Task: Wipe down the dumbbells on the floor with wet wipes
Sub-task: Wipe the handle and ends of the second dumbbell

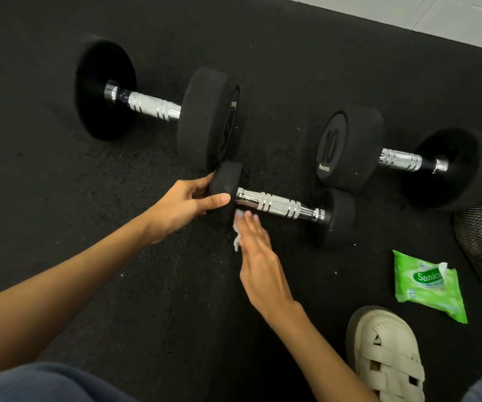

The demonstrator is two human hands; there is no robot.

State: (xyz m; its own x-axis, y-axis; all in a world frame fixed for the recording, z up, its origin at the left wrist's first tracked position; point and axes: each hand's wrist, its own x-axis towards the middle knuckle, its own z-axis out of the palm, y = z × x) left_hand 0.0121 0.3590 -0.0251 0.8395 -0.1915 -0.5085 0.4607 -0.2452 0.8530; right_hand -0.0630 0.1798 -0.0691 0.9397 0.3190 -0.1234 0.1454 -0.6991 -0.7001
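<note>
**Small dumbbell under wipe, steadied at one head**

Three dumbbells lie on the black rubber floor (pixel 60 213). The small dumbbell (pixel 280 206), nearest the person, is the one being worked. The left hand (pixel 187 204) is closed over its near head, thumb across the face and fingers behind the rim. The right hand (pixel 255 248) is held nearly flat, fingers extended, pressing a crumpled wet wipe (pixel 237 227) against the lower edge of that head, just beside the chrome handle. Whether the wipe is pinched or only pressed under the fingers, I cannot tell.

A large dumbbell (pixel 158 107) lies beyond, its near head close to or touching the small one. A second large dumbbell (pixel 399 158), marked 10, lies to the right. The green wipes pack (pixel 428 285) is on the floor near a cream sandal (pixel 387 355), one sheet standing up from its opening.

Handling assessment: the dumbbell is rigid, dense and prone to rolling on its round heads, so holding it by a head appears sound. The matt heads should grip well; the chrome ends of the handle look slippery when wet, the knurled middle less so. The wipe is limp and light, and likely to bunch.
</note>
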